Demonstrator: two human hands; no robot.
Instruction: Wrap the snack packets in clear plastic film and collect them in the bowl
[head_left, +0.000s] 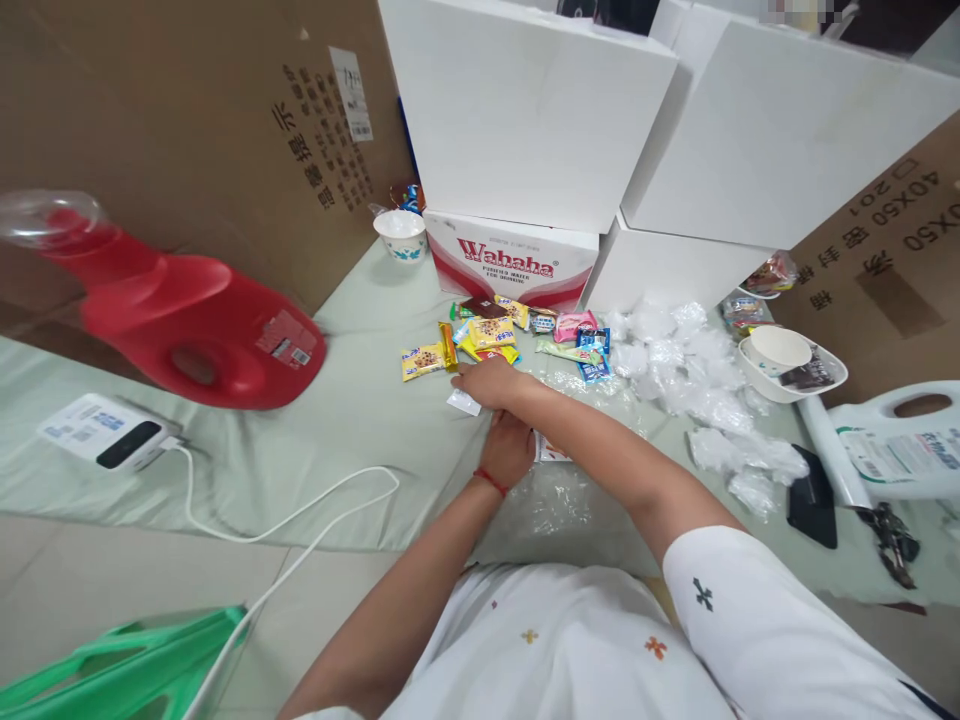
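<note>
My right hand (486, 382) reaches across to the left, over my left hand, with its fingers bent together at a small white packet (464, 402). Whatever its fingertips grip is hidden. Just below, my left hand (510, 448), with a red cord on the wrist, is closed; its fingertips are covered by the right hand. Beside the left hand a partly hidden printed packet (553, 450) lies on a clear plastic sheet or bag (574, 500). Beyond the hands is a pile of snacks, including a yellow cookie packet (421, 362), a pink packet (576, 325) and a blue packet (594, 368).
Crumpled clear plastic bags (675, 350) spread to the right, near a white bowl (772, 350). A Wahaha box (517, 260) stands behind the snacks. A red detergent bottle (202, 330) and a white device (109, 432) with a cable are on the left.
</note>
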